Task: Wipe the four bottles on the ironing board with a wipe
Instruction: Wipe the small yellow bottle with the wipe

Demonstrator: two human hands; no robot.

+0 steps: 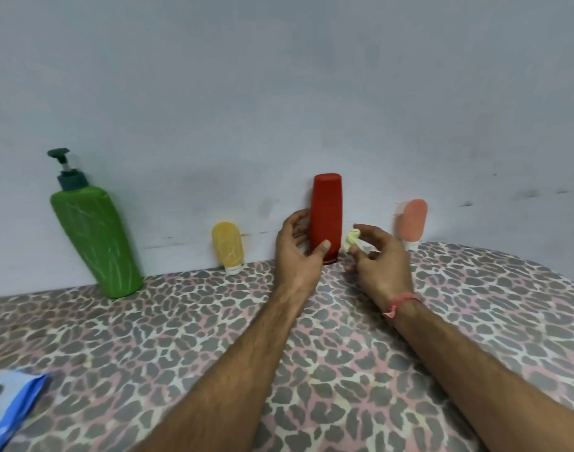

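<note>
Head view, items by size:
Wall (279,93): pale grey, behind the board; all four bottles stand against it.
Ironing board (213,337): leopard-print cover, carries everything below.
Green bottle (96,243): pump top, far left, leaning.
Red bottle (326,210): upright at the board's far edge, cap down, between the hands.
Wipes pack (11,406): blue and white, near left corner, cut off by the frame.
Left hand (298,246): curled round the red bottle's lower part, thumb across its front.
Right hand (376,256): just right of the red bottle, fingers pinching the wipe.
Pink bottle (412,220): small, cap down, far right.
Yellow bottle (227,246): small, cap down, between green and red.
Wipe (351,239): crumpled, pale yellow, just beside the red bottle.
</note>
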